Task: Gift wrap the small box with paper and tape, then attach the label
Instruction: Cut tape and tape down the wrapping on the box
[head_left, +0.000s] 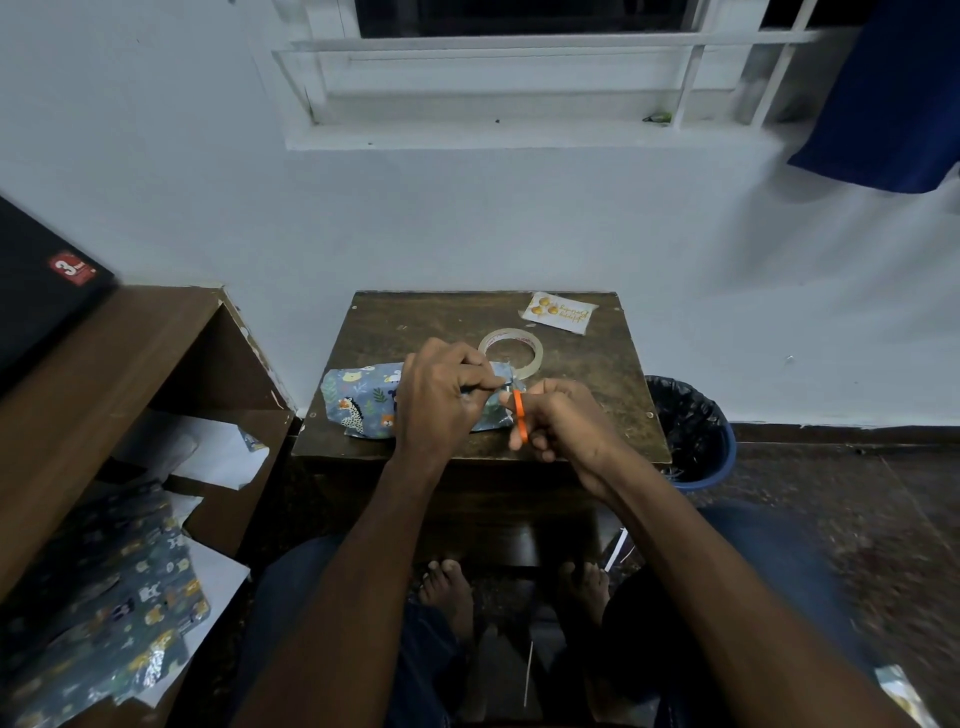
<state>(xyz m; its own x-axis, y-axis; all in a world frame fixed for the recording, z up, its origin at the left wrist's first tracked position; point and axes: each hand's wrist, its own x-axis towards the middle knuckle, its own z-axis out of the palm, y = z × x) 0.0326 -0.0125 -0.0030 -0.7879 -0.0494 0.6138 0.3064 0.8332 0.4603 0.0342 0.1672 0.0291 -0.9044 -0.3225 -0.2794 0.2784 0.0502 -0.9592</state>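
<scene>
Right hand (550, 421), lower centre: fingers curled through orange scissors (520, 415). Left hand (441, 395) pinches something thin at the parcel's right end (probably tape; too small to tell). Wrapped box (358, 400), centre on the worn wooden table (613, 395): light, glossy, crinkly paper, likely slippery; hold by edges. Beyond: clear tape roll (510, 352), flat label (558, 312).
</scene>
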